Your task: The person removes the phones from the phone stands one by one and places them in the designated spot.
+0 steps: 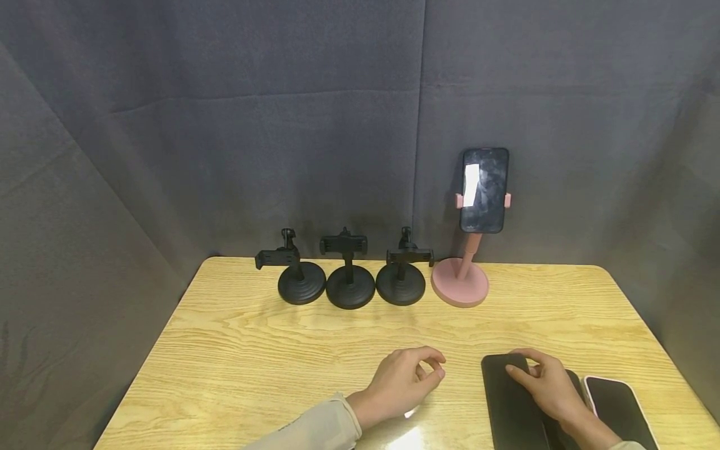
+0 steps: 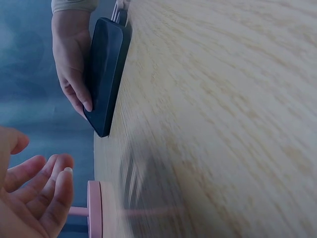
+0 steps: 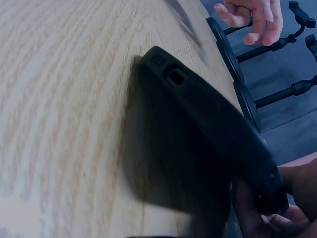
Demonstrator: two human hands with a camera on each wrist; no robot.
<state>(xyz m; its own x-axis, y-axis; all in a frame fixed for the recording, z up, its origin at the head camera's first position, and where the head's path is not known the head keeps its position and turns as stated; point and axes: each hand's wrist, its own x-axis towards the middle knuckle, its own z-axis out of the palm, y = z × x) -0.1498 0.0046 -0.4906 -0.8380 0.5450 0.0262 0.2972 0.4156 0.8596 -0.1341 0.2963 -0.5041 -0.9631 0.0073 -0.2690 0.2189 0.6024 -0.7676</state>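
My right hand (image 1: 548, 387) pinches the upper right corner of a black phone (image 1: 509, 400), thumb on its face and fingers around the edge. In the right wrist view that phone (image 3: 213, 114) shows its end with a port opening, tilted over a dark shadow on the wood. Partly hidden beneath my right hand lies another dark phone (image 1: 574, 378). Left of the held phone, my left hand (image 1: 396, 384) hovers above the table with loosely curled fingers and nothing in them. Its fingers also show in the left wrist view, near the base of the pink stand (image 2: 94, 208).
A light-rimmed phone (image 1: 619, 409) lies at the right of the wooden table (image 1: 236, 350). Along the back edge stand three black phone stands (image 1: 350, 287) and a pink stand (image 1: 460, 284) clamping an upright phone (image 1: 485, 190). Grey curtains (image 1: 315, 137) hang behind.
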